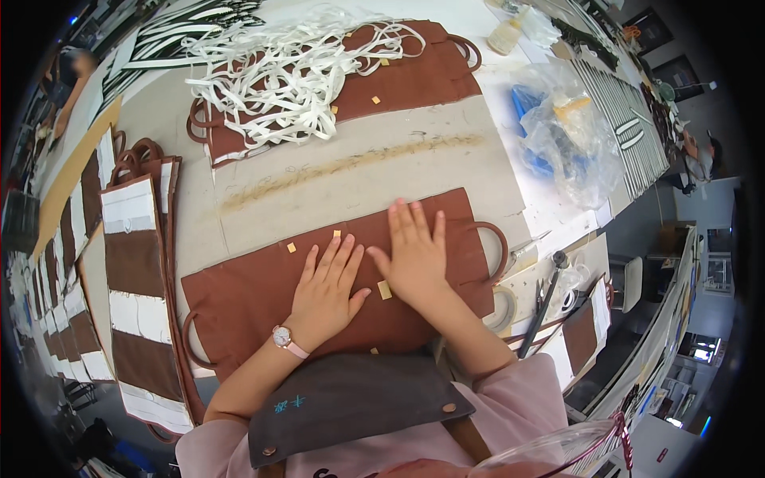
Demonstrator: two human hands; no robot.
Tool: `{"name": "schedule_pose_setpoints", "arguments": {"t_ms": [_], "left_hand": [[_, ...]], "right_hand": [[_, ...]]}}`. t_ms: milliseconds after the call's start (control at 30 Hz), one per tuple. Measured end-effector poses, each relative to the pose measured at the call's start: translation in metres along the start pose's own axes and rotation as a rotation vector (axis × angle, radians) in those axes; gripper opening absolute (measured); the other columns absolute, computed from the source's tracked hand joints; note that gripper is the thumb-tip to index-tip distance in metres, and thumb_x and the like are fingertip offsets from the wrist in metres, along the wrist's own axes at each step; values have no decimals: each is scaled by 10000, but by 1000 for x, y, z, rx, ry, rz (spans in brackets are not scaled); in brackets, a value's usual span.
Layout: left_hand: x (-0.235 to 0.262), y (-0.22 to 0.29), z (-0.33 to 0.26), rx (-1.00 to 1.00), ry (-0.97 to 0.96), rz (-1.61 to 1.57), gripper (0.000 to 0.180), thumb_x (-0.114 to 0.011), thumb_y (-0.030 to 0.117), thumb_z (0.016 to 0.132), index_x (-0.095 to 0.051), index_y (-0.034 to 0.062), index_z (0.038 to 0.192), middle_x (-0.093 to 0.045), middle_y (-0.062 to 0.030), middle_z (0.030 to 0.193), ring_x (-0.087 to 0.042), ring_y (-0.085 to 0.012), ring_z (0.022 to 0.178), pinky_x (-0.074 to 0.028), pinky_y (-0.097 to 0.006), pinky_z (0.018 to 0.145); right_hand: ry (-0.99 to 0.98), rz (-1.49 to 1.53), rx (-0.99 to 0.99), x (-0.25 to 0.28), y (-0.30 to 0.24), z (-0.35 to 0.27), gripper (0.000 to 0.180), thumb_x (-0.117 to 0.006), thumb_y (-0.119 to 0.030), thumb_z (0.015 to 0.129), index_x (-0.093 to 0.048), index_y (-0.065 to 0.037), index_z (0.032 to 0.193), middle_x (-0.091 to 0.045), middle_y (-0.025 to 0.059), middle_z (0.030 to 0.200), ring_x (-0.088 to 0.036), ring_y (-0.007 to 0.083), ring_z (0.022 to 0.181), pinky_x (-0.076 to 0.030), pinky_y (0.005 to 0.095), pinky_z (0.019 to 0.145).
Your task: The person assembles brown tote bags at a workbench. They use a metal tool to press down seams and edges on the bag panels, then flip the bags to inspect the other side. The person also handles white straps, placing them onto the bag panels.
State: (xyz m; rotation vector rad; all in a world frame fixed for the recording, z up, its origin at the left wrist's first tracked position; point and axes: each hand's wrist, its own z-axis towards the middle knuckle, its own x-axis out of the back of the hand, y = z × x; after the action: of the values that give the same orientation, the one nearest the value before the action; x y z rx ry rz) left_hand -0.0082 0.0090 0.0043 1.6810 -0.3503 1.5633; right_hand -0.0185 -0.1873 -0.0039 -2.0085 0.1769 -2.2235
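Observation:
A flat brown bag piece (239, 307) with a loop handle at each end lies in front of me, small yellow tape squares (291, 248) stuck on it. My left hand (328, 285) rests flat on its middle, fingers stretched, a pink-strapped watch (282, 336) on that wrist. To its right, my right hand (418, 259) is spread over the same piece, fingertips near its far edge. Neither hand grips anything. A larger yellow tape piece (386, 290) shows between my hands. What lies under my palms is hidden.
Tangled white strips (271, 72) cover a second brown bag piece (438, 72) farther back. Brown-and-white panels (143, 319) are stacked at left. On the right are a tape roll (502, 309), a long black tool (539, 319), a clear plastic bag (586, 155) and a bottle (504, 37).

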Motion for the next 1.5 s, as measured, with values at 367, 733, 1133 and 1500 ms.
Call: {"name": "schedule_pose_setpoints", "arguments": {"t_ms": [367,733,1133,1500], "left_hand": [[71,-75,-159,454,99,275,533,-641,167,920,-516,88,1433,-434,-167,1528,-353,-378,1444,-233,-556,1186],[95,-107,-234,773,495,27,441,-655,11,863,-612,47,1301,-658,-146,1209,-580,-352,1129,-458,-422,988],[84,-108,-210,597,439,465,239,-707,74,806,-641,55,1035,-617,-74,1103,-558,-302,1049,-409,-430,878],[102,-69,-229,548,504,506,245,-650,60,879,-660,63,1124,-623,-71,980,-582,-275,930,-406,-414,892]], "right_hand": [[-18,-110,-183,7,48,-4,654,-507,-513,988,-483,-69,1468,-443,100,1550,-366,366,1446,-105,736,1136],[81,141,-477,33,167,-62,283,-678,-172,888,-616,12,1095,-630,223,1051,-612,411,945,-490,477,825],[257,1717,-303,101,177,-54,217,-560,26,923,-577,-14,1135,-441,-50,622,-309,40,443,-256,219,440],[376,1854,-413,48,224,-67,257,-517,47,918,-555,8,1169,-584,31,800,-343,48,454,-305,210,434]]}}
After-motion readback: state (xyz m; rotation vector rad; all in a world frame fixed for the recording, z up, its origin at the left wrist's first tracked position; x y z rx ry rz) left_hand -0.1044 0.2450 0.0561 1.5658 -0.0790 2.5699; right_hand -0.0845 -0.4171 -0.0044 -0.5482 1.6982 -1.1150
